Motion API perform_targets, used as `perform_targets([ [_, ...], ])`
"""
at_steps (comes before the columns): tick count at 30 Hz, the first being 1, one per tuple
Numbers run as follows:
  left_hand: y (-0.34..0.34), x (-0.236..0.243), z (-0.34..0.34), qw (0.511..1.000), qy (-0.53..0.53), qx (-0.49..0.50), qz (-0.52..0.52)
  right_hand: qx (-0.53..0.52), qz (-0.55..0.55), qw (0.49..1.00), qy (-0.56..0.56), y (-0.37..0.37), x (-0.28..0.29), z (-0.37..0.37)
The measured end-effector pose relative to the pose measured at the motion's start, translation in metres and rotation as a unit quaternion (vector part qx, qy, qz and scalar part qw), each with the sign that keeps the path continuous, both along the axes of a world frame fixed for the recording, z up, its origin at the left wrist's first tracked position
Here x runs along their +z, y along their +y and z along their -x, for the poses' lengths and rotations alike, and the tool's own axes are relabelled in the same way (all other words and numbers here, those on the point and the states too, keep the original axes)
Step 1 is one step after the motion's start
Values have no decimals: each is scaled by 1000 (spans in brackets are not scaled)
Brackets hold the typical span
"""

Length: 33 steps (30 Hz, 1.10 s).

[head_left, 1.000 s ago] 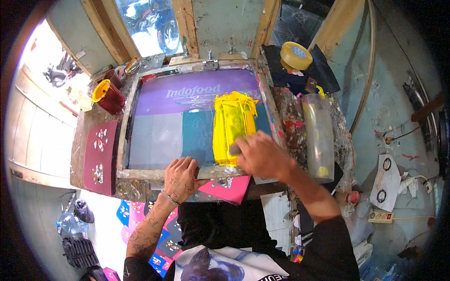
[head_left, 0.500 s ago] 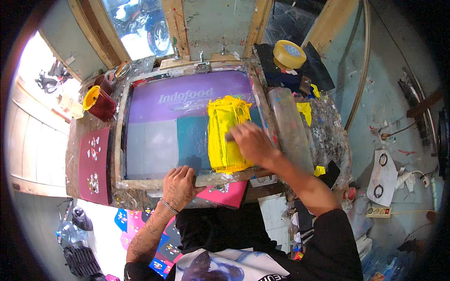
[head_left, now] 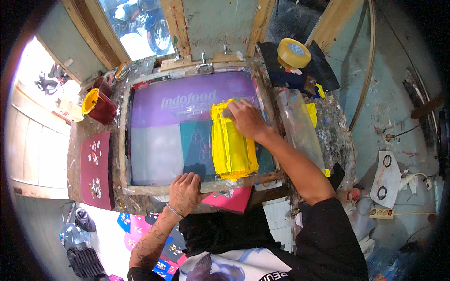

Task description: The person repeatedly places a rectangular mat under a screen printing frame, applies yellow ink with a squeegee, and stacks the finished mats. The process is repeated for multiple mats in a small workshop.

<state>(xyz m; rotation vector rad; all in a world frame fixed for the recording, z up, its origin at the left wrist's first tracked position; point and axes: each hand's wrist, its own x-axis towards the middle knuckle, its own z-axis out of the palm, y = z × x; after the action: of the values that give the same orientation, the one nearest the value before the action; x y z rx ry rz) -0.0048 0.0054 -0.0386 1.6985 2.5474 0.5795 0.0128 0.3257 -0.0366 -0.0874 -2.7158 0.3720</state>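
A wooden-framed printing screen (head_left: pixel 154 140) lies on the worktable, with purple, grey and teal areas under or on its mesh. A thick streaked patch of yellow ink (head_left: pixel 234 154) covers its right part. My right hand (head_left: pixel 244 117) holds a small greyish squeegee (head_left: pixel 227 112) at the far end of the yellow patch. My left hand (head_left: pixel 185 192) grips the frame's front rail, its fingers wrapped over the wood. A pink printed sheet (head_left: pixel 227 199) sticks out from under the front of the screen.
Left of the screen lie a maroon printed sheet (head_left: pixel 96 171) and a red yellow-rimmed pot (head_left: pixel 104 107). To the right are a tape roll (head_left: pixel 294 53), black sheets (head_left: pixel 323 70) and a clear plastic strip (head_left: pixel 297 131). A power strip (head_left: pixel 382 213) is at the lower right.
My right hand with the squeegee has moved away from me, from the yellow patch's near end to its far end. My left hand stays on the front rail.
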Motion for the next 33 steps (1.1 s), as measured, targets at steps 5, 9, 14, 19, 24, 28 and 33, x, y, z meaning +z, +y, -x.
perform_targets([
  [5,2,0,1,1000,0,-5,-15,21,34,998,-56,-70,10,-101],
  [9,1,9,3,1000,-9,-13,-2,34,-21,996,-83,-98,25,-136],
  [14,2,81,18,996,-73,-3,49,38,-47,997,40,-106,77,-137],
  [19,23,187,41,976,128,43,-172,-25,-160,979,120,-61,183,-81],
  [24,11,66,-4,990,29,-34,-133,-86,-119,982,117,-33,283,-23],
  [28,-38,-21,-29,998,-46,-43,-11,-76,-112,980,147,-15,295,-8],
  [33,-156,-24,-9,995,-29,97,18,-56,-97,987,115,-11,301,-3],
])
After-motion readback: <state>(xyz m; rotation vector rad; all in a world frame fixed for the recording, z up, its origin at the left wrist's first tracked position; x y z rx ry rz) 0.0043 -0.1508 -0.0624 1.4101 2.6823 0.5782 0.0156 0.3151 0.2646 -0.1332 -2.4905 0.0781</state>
